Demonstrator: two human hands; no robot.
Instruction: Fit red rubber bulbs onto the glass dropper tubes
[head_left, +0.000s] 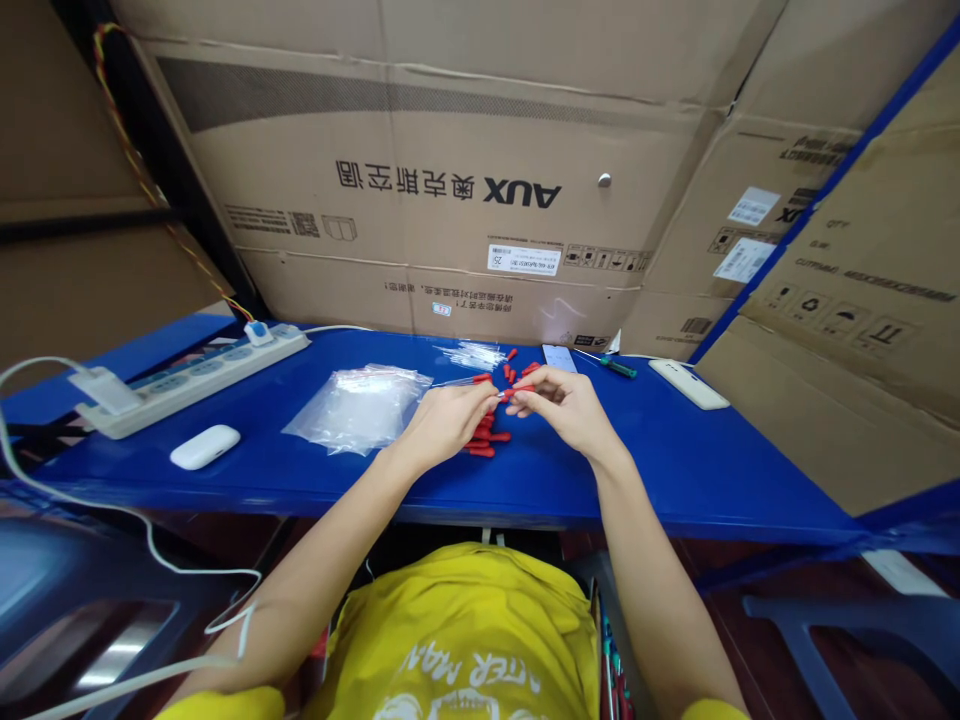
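My left hand (454,418) is closed, its fingertips pinching a thin metal shaft that barely shows. Facing it, my right hand (566,408) pinches a small red handle (517,391); shaft and handle meet between the fingertips, and the joint is too small to make out. Several red-handled pieces (484,450) lie on the blue table beneath and beside my left hand. Beyond my hands are loose red handles (511,374) and a pile of thin pale shafts (472,355). Clear plastic bags (360,405) are stacked left of my left hand.
On the left lie a white power strip (202,375) with plugs and a white earbud case (205,447). At the back right are a phone (558,358), a green-handled screwdriver (618,367) and a white oblong device (688,384). Cardboard panels (420,120) wall the blue table (675,470).
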